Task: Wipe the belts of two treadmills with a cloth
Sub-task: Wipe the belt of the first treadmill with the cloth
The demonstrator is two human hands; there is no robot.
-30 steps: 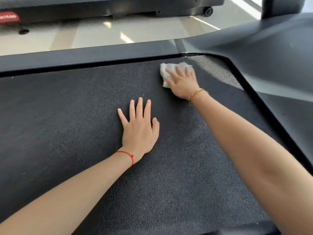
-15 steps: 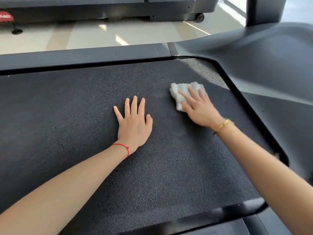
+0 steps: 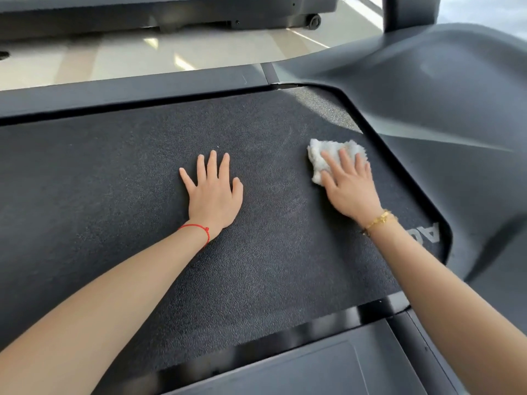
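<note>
A pale, glossy gym floor [image 3: 119,57] ran behind a dark treadmill, and the base of a second treadmill [image 3: 171,12] stood across it in the background. Nearest the viewer lay the first machine's belt [image 3: 114,195], a wide, black, finely textured surface framed by a smooth side rail [image 3: 128,92] at the far edge and a moulded grey motor cover [image 3: 442,109] on the right. The person's left hand [image 3: 214,195], a red string at its wrist, rested flat on the middle of the belt with fingers straight and slightly spread, holding nothing. The right hand [image 3: 350,189], wearing a gold bracelet, pressed a small white cloth [image 3: 322,158] down against the belt near its right edge, close to the motor cover; its fingers lay straight over the cloth, not curled round it. The cloth looked soft, fluffy and very light, bunched loosely under the fingers, so it would likely crumple or slip out unless kept under a flat palm with steady pressure. The rough belt probably dragged at the fibres, which suggested firm, even strokes.
</note>
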